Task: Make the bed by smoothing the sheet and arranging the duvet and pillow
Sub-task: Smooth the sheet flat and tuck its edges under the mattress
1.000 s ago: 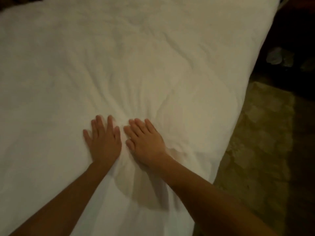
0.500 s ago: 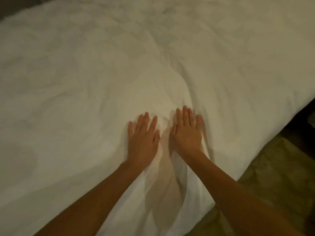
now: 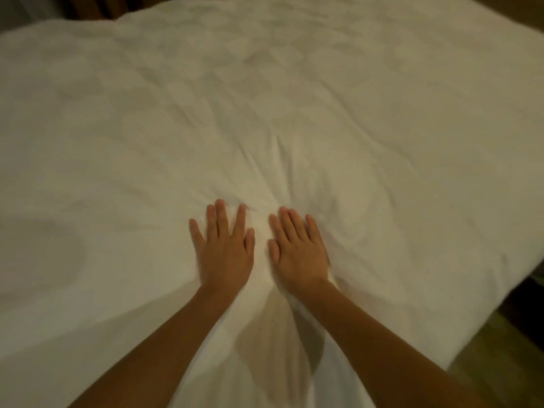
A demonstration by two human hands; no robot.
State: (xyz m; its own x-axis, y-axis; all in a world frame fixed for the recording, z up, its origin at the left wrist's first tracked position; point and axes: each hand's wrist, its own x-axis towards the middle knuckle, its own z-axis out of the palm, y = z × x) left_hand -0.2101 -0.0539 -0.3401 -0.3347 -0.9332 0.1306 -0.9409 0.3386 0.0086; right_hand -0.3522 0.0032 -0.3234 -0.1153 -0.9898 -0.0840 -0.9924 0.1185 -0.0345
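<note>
A: Item: white duvet [image 3: 309, 107]. Location?
B: Spread wide; creases are gathered just ahead of the hands.
A: Hands?
B: Left hand [image 3: 225, 254] and right hand [image 3: 298, 254] are pressed flat on it, side by side, with straightened digits.

Duvet [image 3: 294, 113] surface lies open ahead of both hands, through to the far edge and out to either side. Low creases [image 3: 282, 160] fan out past the narrow gap between left hand [image 3: 225, 254] and right hand [image 3: 298, 254]. The right edge drops to the floor [image 3: 506, 357].
</note>
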